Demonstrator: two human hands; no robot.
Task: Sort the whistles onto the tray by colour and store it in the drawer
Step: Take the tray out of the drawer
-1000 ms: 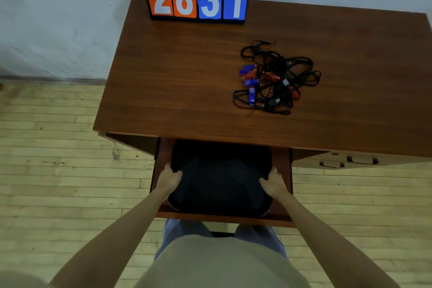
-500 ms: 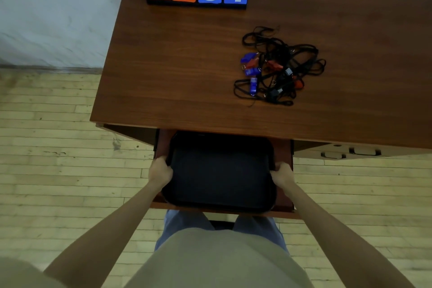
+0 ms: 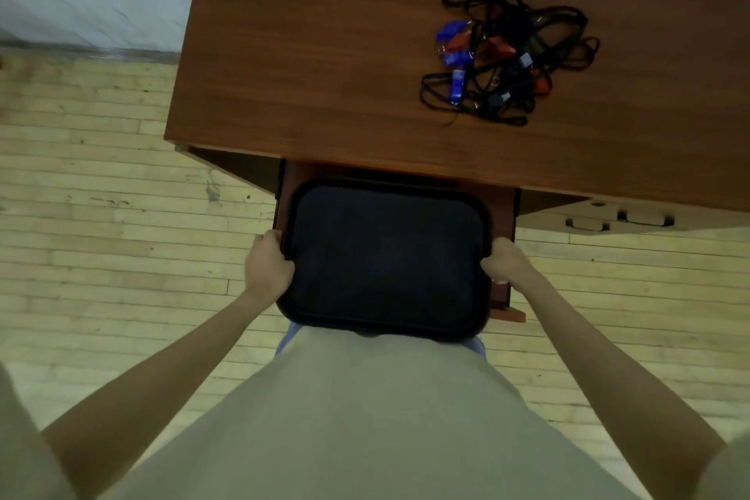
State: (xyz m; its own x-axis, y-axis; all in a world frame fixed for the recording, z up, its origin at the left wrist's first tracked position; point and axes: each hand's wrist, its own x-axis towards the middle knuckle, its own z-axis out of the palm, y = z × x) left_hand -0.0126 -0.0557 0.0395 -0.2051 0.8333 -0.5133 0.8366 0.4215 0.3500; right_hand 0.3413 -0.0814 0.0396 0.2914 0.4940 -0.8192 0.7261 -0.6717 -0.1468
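Left hand [image 3: 268, 268] and right hand [image 3: 505, 265] grip a black tray [image 3: 385, 256] above the open drawer [image 3: 503, 207].

tray [image 3: 385, 256] lifted out of drawer [image 3: 503, 207], hands [image 3: 268, 268] drawn nearer the body

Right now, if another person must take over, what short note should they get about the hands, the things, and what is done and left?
Left hand grips the left edge of the black tray; right hand grips its right edge.
The tray is bare, held above the open drawer, close to the body.
The whistles, blue and red, lie on the desk tangled in black cords.
Done: drawer open, tray taken up.
Left: set the tray on the desk, sort the whistles by colour, return it, close the drawer.
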